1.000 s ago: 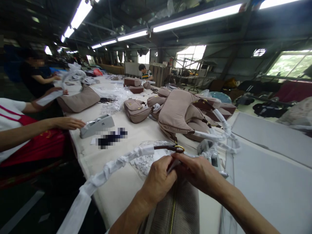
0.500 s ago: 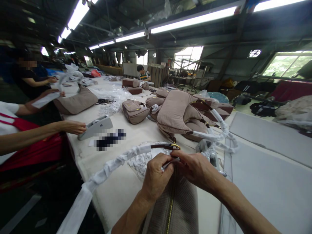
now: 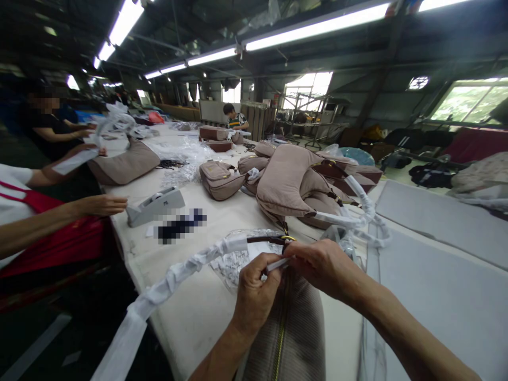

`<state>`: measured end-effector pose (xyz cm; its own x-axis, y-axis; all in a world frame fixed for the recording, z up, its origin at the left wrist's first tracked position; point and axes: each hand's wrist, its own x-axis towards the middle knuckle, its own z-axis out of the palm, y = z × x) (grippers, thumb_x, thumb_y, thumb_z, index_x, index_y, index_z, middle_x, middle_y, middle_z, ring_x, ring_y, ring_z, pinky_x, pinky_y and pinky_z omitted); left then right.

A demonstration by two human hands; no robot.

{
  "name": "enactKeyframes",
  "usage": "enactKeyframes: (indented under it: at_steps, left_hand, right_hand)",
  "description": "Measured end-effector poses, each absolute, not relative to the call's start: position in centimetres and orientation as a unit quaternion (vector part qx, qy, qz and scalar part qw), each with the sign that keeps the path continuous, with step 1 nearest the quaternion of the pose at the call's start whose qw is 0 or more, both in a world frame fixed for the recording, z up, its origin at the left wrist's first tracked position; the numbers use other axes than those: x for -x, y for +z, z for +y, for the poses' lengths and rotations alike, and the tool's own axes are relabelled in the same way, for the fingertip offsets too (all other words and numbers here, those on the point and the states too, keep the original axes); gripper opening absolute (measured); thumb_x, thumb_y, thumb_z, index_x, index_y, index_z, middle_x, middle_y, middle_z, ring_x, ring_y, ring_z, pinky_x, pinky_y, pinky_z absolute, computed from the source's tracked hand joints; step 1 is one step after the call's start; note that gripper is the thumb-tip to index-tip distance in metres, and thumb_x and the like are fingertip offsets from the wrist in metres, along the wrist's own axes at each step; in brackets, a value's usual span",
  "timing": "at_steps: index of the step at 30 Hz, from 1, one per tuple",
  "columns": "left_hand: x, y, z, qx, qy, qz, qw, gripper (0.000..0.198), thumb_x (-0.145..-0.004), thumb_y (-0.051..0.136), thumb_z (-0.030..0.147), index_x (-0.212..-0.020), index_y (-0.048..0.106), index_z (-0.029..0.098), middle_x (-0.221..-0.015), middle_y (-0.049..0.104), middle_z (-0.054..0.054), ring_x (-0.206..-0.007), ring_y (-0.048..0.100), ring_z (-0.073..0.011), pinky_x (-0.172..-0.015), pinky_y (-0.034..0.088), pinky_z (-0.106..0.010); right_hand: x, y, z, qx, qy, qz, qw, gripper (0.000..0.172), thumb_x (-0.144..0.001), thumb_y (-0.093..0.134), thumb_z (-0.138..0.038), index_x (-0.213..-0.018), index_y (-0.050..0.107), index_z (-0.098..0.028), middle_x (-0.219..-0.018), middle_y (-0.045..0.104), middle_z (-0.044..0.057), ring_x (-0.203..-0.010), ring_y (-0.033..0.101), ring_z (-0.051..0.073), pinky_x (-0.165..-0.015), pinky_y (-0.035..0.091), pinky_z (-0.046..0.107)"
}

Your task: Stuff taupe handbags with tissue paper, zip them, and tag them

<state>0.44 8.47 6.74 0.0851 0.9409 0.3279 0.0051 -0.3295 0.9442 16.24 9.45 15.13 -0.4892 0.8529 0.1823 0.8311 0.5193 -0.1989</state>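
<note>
A taupe ribbed handbag (image 3: 304, 330) with a gold zip lies in front of me, its top pointing away. My left hand (image 3: 257, 293) is closed on a narrow white strip (image 3: 277, 264) above the end of the zip. At the strip's other end, my right hand (image 3: 323, 264) is closed in a pinch, close to the gold ring (image 3: 288, 238). Its fingertips are partly hidden. From that ring the bag's brown handle (image 3: 264, 239) runs left. White wrapping (image 3: 190, 267) covers most of the handle, which curves down past the table's edge.
Several taupe handbags (image 3: 280, 180) are piled ahead, with another small bag (image 3: 220, 180) beside them. A grey tape dispenser (image 3: 156, 205) stands at left, near a co-worker's hand (image 3: 105, 205). Crumpled clear plastic (image 3: 232, 264) lies beyond my left hand. Pale boards (image 3: 436, 286) cover the right side.
My right hand has turned slightly, its fingers bunched tighter by the ring. My left hand stays on the strip. The co-worker's hand has drawn left, away from the tape dispenser.
</note>
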Motion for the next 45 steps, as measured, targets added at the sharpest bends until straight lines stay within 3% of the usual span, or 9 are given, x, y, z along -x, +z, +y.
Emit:
enactKeyframes:
  at_steps: [7, 17, 20, 23, 26, 32, 36, 40, 45]
  left_hand:
    - [-0.7, 6.2, 8.1, -0.538, 0.571, 0.374, 0.494, 0.006, -0.083, 0.057, 0.022, -0.083, 0.063, 0.019, -0.063, 0.055, 0.005, -0.057, 0.051, -0.0084, -0.057, 0.042, -0.019]
    - [-2.0, 6.7, 7.9, -0.356, 0.526, 0.332, 0.697, 0.006, -0.075, 0.063, 0.021, -0.08, 0.062, 0.017, -0.064, 0.062, 0.003, -0.053, 0.051, -0.0058, -0.056, 0.04, -0.016]
    - [-1.7, 7.3, 7.7, -0.321, 0.501, 0.311, 0.741, 0.011, -0.069, 0.064, 0.021, -0.078, 0.062, 0.015, -0.069, 0.064, -0.001, -0.06, 0.058, -0.0098, -0.059, 0.043, -0.019]
    - [-1.0, 7.9, 8.0, -0.297, 0.464, 0.298, 0.779, 0.028, -0.072, 0.058, 0.038, -0.09, 0.06, 0.016, -0.073, 0.067, -0.005, -0.061, 0.064, -0.0175, -0.059, 0.047, -0.027]
    - [-0.5, 8.2, 8.6, -0.314, 0.394, 0.361, 0.785, 0.039, -0.073, 0.06, 0.05, -0.089, 0.057, 0.015, -0.066, 0.066, -0.005, -0.054, 0.064, -0.0183, -0.052, 0.046, -0.025]
    - [-1.0, 8.0, 9.0, -0.399, 0.34, 0.439, 0.73, 0.041, -0.062, 0.076, 0.045, -0.079, 0.057, 0.014, -0.064, 0.063, 0.0, -0.051, 0.061, -0.0115, -0.047, 0.043, -0.019]
    - [-1.5, 7.4, 8.5, -0.446, 0.376, 0.431, 0.688, 0.038, -0.066, 0.072, 0.048, -0.068, 0.056, 0.014, -0.056, 0.058, 0.003, -0.048, 0.055, -0.0088, -0.049, 0.042, -0.018]
    - [-1.7, 6.7, 7.9, -0.44, 0.411, 0.427, 0.674, 0.038, -0.068, 0.07, 0.048, -0.063, 0.054, 0.014, -0.057, 0.057, 0.003, -0.05, 0.054, -0.0083, -0.051, 0.041, -0.018]
    - [-1.8, 6.6, 7.8, -0.422, 0.414, 0.427, 0.684, 0.038, -0.065, 0.071, 0.049, -0.066, 0.055, 0.014, -0.057, 0.058, 0.003, -0.05, 0.054, -0.0083, -0.05, 0.041, -0.018]
  right_hand:
    - [-17.2, 14.0, 9.7, 0.365, -0.046, -0.916, 0.158, 0.019, -0.091, 0.044, -0.019, -0.076, 0.056, -0.018, -0.057, 0.051, -0.003, -0.049, 0.041, 0.01, -0.05, 0.024, 0.025]
    - [-20.0, 12.5, 9.7, 0.232, -0.21, -0.939, 0.142, 0.02, -0.093, 0.046, -0.019, -0.11, 0.053, -0.012, -0.078, 0.059, 0.003, -0.067, 0.047, 0.015, -0.061, 0.033, 0.032]
    - [-19.9, 11.4, 9.8, 0.226, -0.23, -0.928, 0.186, 0.017, -0.092, 0.047, -0.017, -0.106, 0.055, -0.011, -0.075, 0.059, 0.002, -0.066, 0.046, 0.015, -0.062, 0.035, 0.032]
    - [-19.7, 10.7, 9.8, 0.226, -0.246, -0.915, 0.226, 0.016, -0.091, 0.048, -0.014, -0.105, 0.055, -0.01, -0.073, 0.059, 0.002, -0.067, 0.048, 0.015, -0.063, 0.037, 0.031]
    - [-19.6, 10.4, 9.8, 0.229, -0.258, -0.907, 0.243, 0.015, -0.091, 0.048, -0.013, -0.104, 0.055, -0.01, -0.073, 0.059, 0.002, -0.066, 0.048, 0.014, -0.063, 0.037, 0.031]
    - [-19.0, 10.1, 9.1, 0.244, -0.28, -0.893, 0.253, 0.012, -0.091, 0.049, -0.015, -0.099, 0.057, -0.013, -0.069, 0.057, 0.001, -0.064, 0.049, 0.014, -0.059, 0.037, 0.03]
    - [-20.3, 8.4, 7.4, 0.363, -0.193, -0.851, 0.326, 0.019, -0.092, 0.047, -0.019, -0.108, 0.057, -0.016, -0.073, 0.06, 0.002, -0.066, 0.05, 0.015, -0.061, 0.04, 0.029]
    - [-26.7, 6.2, 5.9, 0.697, 0.023, -0.552, 0.457, 0.027, -0.089, 0.046, -0.032, -0.105, 0.062, -0.017, -0.096, 0.062, 0.008, -0.086, 0.055, 0.018, -0.079, 0.044, 0.032]
    - [-33.9, 4.7, 6.7, 0.813, 0.196, -0.389, 0.387, 0.025, -0.079, 0.053, -0.033, -0.074, 0.068, -0.014, -0.074, 0.062, 0.007, -0.07, 0.055, 0.018, -0.064, 0.045, 0.03]
